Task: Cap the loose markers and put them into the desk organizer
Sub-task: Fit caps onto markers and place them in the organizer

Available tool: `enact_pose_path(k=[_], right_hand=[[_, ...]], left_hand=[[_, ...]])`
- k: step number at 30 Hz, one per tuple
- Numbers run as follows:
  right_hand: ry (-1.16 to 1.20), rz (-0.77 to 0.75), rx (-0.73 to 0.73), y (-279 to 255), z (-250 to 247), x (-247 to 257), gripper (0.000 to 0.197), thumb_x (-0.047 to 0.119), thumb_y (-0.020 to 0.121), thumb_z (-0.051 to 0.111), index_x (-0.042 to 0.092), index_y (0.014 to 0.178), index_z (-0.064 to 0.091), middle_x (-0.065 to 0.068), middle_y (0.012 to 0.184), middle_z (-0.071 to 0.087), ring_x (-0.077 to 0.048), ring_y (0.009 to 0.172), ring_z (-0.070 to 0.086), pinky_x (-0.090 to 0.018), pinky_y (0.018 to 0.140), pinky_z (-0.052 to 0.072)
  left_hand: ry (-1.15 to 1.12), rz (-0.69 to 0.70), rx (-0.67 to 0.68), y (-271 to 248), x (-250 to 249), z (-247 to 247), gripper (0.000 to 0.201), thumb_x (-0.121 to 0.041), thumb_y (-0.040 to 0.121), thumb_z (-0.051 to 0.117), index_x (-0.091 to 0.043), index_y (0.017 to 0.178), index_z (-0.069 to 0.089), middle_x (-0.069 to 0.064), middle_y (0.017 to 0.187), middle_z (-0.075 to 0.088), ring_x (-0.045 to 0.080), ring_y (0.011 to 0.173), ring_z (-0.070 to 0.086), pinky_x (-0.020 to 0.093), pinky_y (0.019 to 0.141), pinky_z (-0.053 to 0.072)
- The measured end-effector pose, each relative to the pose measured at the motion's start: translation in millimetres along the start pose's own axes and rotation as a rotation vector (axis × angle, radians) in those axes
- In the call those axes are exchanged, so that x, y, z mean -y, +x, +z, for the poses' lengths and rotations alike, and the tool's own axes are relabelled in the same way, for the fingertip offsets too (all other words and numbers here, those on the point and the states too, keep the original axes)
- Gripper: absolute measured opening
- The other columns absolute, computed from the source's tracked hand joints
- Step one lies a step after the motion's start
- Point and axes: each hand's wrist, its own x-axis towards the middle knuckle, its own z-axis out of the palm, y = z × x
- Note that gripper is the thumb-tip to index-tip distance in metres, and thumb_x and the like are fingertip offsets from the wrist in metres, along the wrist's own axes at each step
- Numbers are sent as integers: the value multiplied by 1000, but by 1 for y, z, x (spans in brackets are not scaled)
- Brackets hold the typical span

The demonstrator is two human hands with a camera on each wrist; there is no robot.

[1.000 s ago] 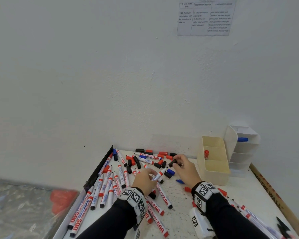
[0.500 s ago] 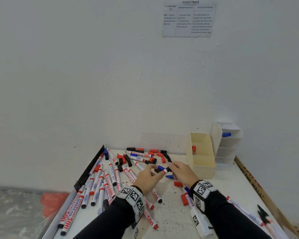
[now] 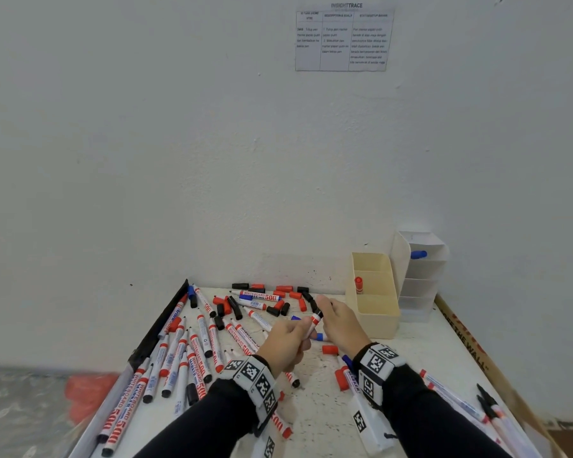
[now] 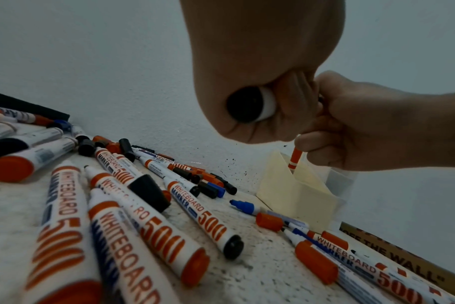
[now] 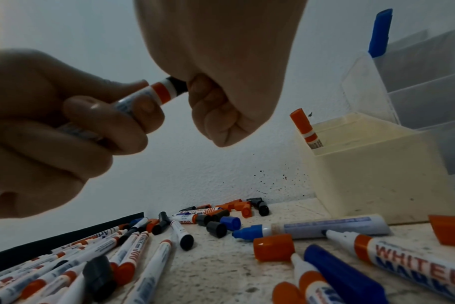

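Head overview; close, low wrist views

loose markers [image 3: 192, 358] crowd table's left; bare strip beside organizer [image 3: 376, 312].

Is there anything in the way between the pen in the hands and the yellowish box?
Nothing visible. The marker, held by the left hand and right hand, is up above the table, and the cream organizer stands open-topped just beyond the right hand.

A white speckled table [image 3: 311, 421] against a wall carries scattered whiteboard markers [image 3: 192, 358] at left, loose caps [image 3: 285, 294] at the far edge, and a cream desk organizer [image 3: 374, 312] at far right.
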Motion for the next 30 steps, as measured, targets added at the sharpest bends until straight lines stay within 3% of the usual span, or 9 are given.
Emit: enact_pose_path(k=[5,8,11,13,18,21,26,28,30], right_hand=[[-29,-35,115,4,-11,1,32,33,99,34,21,71,44,6,60,40,-7,55,36,-20,56,30],[-149,-132,104,14,-26,5,25,32,98,39,17,81,50,0,71,52,-13,63,47,-23,62,38],[-171,-214,-69,24,-49,14,17,28,94,49,14,93,58,6,78,60,-10,66,53,-11,59,41],[-187,-272,-240,30,-68,23,16,24,94,50,13,99,59,10,80,58,-2,63,50,-10,57,41],[-239,-344,-566,38,-106,25,23,16,95,45,4,112,54,-2,99,54,-11,89,48,-20,79,36],[-272,-299,-520,44,-112,12,28,13,96,44,1,120,51,-4,101,55,-18,91,51,-21,82,35],[-304,-202,-369,56,-106,-10,32,7,97,39,0,127,48,-8,108,57,-25,108,53,-20,90,33],[-319,-184,-361,63,-101,-16,33,6,96,39,2,128,48,-13,117,56,-24,107,53,-20,91,32],[-309,-176,-387,71,-96,-20,30,4,95,40,6,123,50,-14,108,60,-26,98,57,-25,88,39]], left_hand=[[23,21,-6,7,2,-2,35,-37,98,38,-16,82,61,-7,54,48,5,36,37,17,37,31],[153,107,-88,12,-4,1,33,-37,98,39,-20,79,61,-6,66,55,8,57,48,22,61,43],[469,132,-326,25,3,-6,29,-31,99,38,-15,94,62,-2,81,55,7,70,50,26,77,50],[617,-17,-410,28,12,-16,24,-26,96,44,-13,112,56,2,103,55,11,86,55,25,81,47],[852,-329,-298,27,28,-21,36,-34,95,44,-9,119,53,-1,93,50,12,85,50,21,75,42],[909,-357,-291,30,34,-20,36,-37,92,49,-12,116,54,-4,88,51,10,83,53,19,74,44],[980,-339,-313,33,35,-21,39,-38,89,55,-15,120,51,-1,104,54,10,91,54,21,86,47],[946,-335,-323,35,36,-23,41,-35,89,56,-14,124,49,1,117,56,11,100,56,21,88,47],[876,-349,-333,36,37,-24,41,-32,89,57,-12,124,47,3,118,55,12,99,55,20,84,46]])
